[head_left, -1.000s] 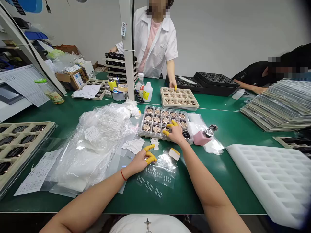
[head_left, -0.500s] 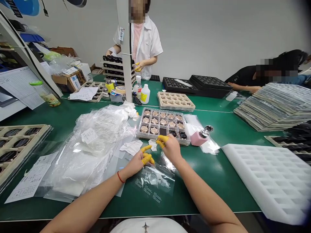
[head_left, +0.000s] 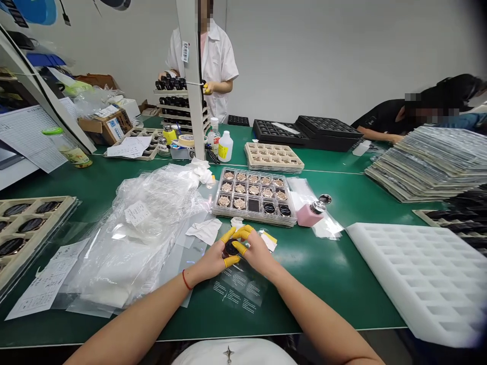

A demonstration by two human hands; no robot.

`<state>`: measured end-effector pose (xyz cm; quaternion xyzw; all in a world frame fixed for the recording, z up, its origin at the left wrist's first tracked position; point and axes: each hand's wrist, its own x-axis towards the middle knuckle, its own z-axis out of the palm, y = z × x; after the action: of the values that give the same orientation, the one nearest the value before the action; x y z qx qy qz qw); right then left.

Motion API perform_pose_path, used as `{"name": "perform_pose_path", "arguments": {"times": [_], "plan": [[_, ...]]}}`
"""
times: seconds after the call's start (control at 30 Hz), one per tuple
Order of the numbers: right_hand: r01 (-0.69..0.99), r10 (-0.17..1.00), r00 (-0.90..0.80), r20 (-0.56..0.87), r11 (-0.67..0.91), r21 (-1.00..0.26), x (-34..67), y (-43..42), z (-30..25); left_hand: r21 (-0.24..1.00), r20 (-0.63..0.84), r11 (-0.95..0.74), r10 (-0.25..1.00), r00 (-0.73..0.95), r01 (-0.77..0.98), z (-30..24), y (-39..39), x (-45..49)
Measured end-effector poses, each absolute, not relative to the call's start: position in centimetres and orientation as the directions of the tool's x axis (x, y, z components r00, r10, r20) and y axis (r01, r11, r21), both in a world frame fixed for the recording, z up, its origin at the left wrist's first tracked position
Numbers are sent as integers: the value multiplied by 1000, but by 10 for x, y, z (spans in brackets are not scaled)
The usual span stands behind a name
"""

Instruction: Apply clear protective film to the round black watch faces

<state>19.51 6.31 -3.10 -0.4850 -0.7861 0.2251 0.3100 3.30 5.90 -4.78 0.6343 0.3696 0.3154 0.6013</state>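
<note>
A round black watch head (head_left: 230,247) sits between my two hands above the table. My left hand (head_left: 213,257) curls around its left side, with yellow finger cots on the fingers. From the right, my right hand (head_left: 255,251) closes on it, also in yellow cots. Below them lies a clear plastic sheet printed with white text (head_left: 238,296). Just beyond stands a clear compartment tray (head_left: 251,219) of rose-gold and black watch heads; one front compartment shows only its dark bottom. Crumpled white tissue (head_left: 204,231) and a white-and-yellow scrap (head_left: 269,240) lie close to my hands.
Left are a heap of clear plastic bags (head_left: 148,238) and a beige tray (head_left: 70,203). A pink pump bottle (head_left: 309,215) and white foam tray (head_left: 380,253) stand right. Behind are a beige tray (head_left: 274,165), a post (head_left: 196,101) and two people at work.
My hands have come together, and the black watch head now shows between them. My right hand has moved down and left from the tray's front edge. The white-and-yellow scrap has come into view.
</note>
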Motion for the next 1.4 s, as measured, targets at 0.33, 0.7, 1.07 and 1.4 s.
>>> {"name": "perform_pose_path", "arguments": {"times": [0.33, 0.7, 1.07, 1.4], "plan": [[927, 985, -120, 126, 156, -341, 232, 94, -41, 983, -99, 20, 893, 439, 181, -50, 64, 27], [780, 915, -319, 246, 401, -481, 203, 96, -47, 990, -131, 143, 895, 426, 4, -46, 65, 31], [583, 683, -406, 607, 705, -403, 193, 71, -49, 998, -62, 70, 895, 441, -3, -49, 63, 29], [622, 678, -414, 607, 698, -356, 196, 68, -45, 995, -70, 94, 898, 434, -36, -51, 62, 32]]}}
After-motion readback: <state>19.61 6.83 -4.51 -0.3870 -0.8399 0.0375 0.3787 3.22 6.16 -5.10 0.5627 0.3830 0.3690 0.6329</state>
